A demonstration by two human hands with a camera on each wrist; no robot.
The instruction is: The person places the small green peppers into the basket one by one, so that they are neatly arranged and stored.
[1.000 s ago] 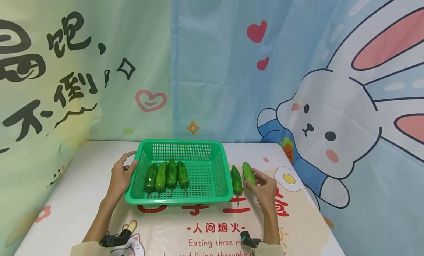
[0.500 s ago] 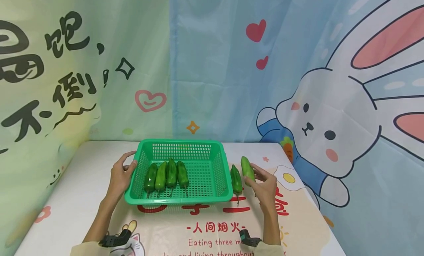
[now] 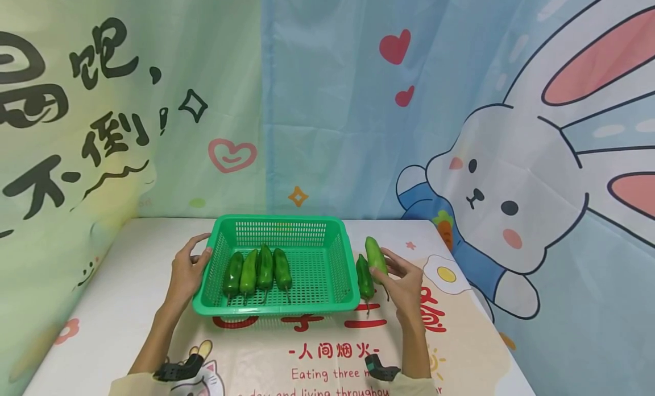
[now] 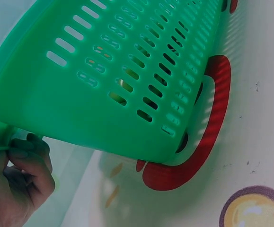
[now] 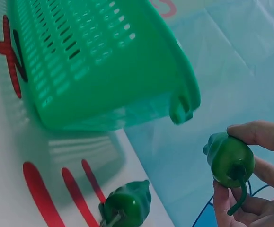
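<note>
My left hand (image 3: 187, 269) grips the left rim of a green plastic basket (image 3: 312, 271); in the left wrist view its fingers curl under the rim at the basket's end. Several green peppers (image 3: 265, 271) lie side by side in the basket's left half, stems toward me. To the right of the basket, my right hand (image 3: 404, 279) pinches a light green pepper (image 3: 375, 254) between thumb and fingers. The right wrist view shows this held pepper (image 5: 231, 161) stem-first, raised off the table. A darker green pepper (image 3: 365, 277) lies on the table between the basket and my right hand.
The basket stands on a white table (image 3: 128, 259) with a printed cover (image 3: 266, 356) of red characters and drawings. Behind the table hangs a printed curtain (image 3: 317, 128) with a rabbit picture on its right.
The pepper in my right hand has risen and moved left toward the basket, now close beside the pepper on the table. My left hand and the basket have stayed put.
</note>
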